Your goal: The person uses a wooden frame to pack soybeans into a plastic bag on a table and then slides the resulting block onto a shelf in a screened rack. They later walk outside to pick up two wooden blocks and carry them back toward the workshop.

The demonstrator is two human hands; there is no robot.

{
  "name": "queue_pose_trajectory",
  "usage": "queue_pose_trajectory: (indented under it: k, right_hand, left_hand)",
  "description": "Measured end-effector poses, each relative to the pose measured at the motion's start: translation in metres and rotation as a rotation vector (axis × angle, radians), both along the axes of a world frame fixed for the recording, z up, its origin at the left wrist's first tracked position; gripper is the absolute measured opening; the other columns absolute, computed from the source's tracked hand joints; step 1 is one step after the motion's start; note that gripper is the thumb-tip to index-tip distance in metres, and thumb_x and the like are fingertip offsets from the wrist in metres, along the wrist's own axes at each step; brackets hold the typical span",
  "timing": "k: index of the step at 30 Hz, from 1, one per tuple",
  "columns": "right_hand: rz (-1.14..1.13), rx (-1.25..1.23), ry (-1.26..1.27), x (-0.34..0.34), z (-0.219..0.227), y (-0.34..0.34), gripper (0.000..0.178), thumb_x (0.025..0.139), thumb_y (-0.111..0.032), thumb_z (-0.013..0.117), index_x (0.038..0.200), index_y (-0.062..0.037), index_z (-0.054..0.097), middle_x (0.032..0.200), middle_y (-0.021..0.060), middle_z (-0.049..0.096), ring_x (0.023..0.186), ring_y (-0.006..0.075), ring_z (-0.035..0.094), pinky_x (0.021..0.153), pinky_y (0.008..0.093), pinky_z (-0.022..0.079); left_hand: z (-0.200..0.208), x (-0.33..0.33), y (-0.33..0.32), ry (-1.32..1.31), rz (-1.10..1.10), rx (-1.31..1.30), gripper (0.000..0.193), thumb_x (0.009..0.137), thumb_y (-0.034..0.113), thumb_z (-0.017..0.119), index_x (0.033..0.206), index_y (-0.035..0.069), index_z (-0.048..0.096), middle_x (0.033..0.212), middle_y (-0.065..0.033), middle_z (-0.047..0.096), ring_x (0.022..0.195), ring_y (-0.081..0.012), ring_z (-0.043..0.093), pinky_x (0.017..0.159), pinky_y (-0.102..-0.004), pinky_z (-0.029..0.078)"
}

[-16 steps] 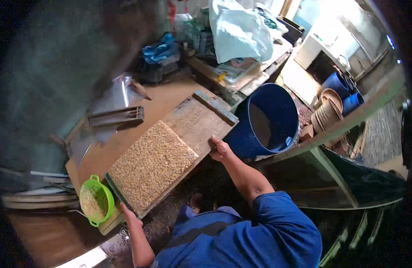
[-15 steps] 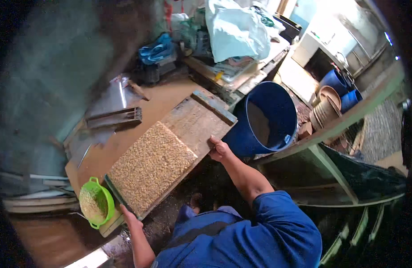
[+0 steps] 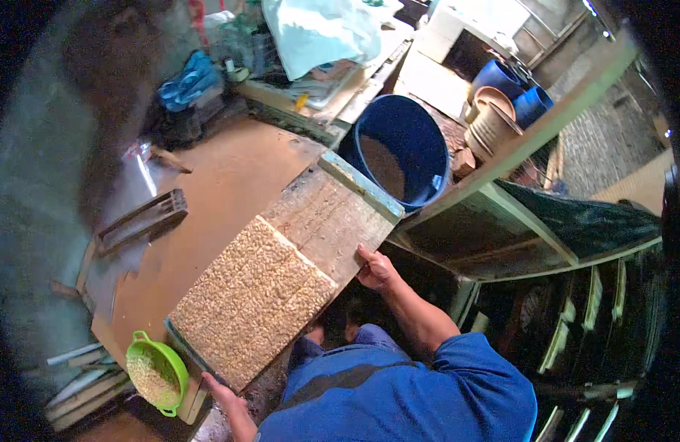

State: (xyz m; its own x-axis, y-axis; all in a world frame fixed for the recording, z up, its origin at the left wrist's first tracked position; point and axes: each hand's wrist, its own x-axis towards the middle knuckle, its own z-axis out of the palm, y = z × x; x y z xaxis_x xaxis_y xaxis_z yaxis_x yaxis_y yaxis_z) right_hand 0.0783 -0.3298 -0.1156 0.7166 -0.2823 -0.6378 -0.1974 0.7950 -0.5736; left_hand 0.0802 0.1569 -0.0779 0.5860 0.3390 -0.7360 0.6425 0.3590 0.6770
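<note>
A wooden board point(image 3: 326, 214) with a raised strip at each end is held level in front of me. A flat rectangular slab of pale beans point(image 3: 248, 302) covers its left part, while the right part is bare wood. My left hand point(image 3: 228, 401) grips the board's near-left corner. At the near long edge, towards the right, my right hand point(image 3: 377, 269) holds the board with the thumb on top; its other fingers are mostly hidden underneath. Just left of the board sits a green colander point(image 3: 176, 368) with pale grains inside.
A brown tabletop point(image 3: 222, 166) lies behind the board, bearing a narrow wooden frame point(image 3: 142, 225). A large blue barrel point(image 3: 421, 147) stands beyond the board's right end. White plastic bags point(image 3: 321, 37) sit at the back. Slatted wooden racks point(image 3: 561, 331) stand on the right.
My view has turned to the right, so the barrel and table appear further left. The board with the bean slab has moved closer to me, both hands still holding it.
</note>
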Motion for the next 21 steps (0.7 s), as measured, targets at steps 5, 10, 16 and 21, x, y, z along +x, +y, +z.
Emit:
queue_pose_trajectory:
  k: [5, 10, 16, 21]
  right_hand:
    - [-0.108, 0.016, 0.109, -0.038, -0.010, 0.016, 0.020, 0.087, -0.023, 0.063, 0.100, -0.0093, 0.057, 0.087, 0.0002, 0.061, 0.085, 0.0197, 0.059, 0.088, 0.0454, 0.046]
    - [-0.207, 0.067, 0.154, -0.057, 0.008, 0.039, 0.031, 0.089, -0.021, 0.060, 0.115, -0.0047, 0.054, 0.106, 0.0076, 0.061, 0.099, 0.0253, 0.059, 0.093, 0.0484, 0.044]
    - [-0.231, 0.097, 0.135, -0.036, 0.051, 0.046, 0.036, 0.089, -0.020, 0.058, 0.119, -0.0005, 0.052, 0.114, 0.0120, 0.060, 0.103, 0.0280, 0.059, 0.095, 0.0476, 0.044]
    - [-0.258, 0.120, 0.126, -0.022, 0.044, 0.042, 0.031, 0.088, -0.018, 0.059, 0.114, 0.0002, 0.057, 0.112, 0.0120, 0.061, 0.100, 0.0266, 0.060, 0.092, 0.0458, 0.047]
  left_hand:
    - [-0.054, 0.025, 0.056, -0.021, -0.104, -0.141, 0.087, 0.083, 0.063, 0.050, 0.141, 0.003, 0.028, 0.143, -0.0118, 0.033, 0.126, -0.0281, 0.039, 0.103, -0.0407, 0.032]
    - [-0.032, 0.056, 0.069, 0.170, -0.234, -0.093, 0.092, 0.080, 0.068, 0.050, 0.140, 0.002, 0.029, 0.143, -0.0129, 0.034, 0.126, -0.0292, 0.039, 0.104, -0.0413, 0.031]
    - [0.006, 0.053, 0.049, 0.112, -0.304, 0.095, 0.082, 0.088, 0.061, 0.044, 0.140, 0.000, 0.028, 0.143, -0.0127, 0.033, 0.127, -0.0258, 0.038, 0.105, -0.0386, 0.030]
    - [0.047, 0.048, 0.010, 0.129, -0.306, 0.440, 0.076, 0.091, 0.055, 0.043, 0.139, -0.003, 0.030, 0.144, -0.0122, 0.031, 0.130, -0.0259, 0.033, 0.108, -0.0357, 0.024]
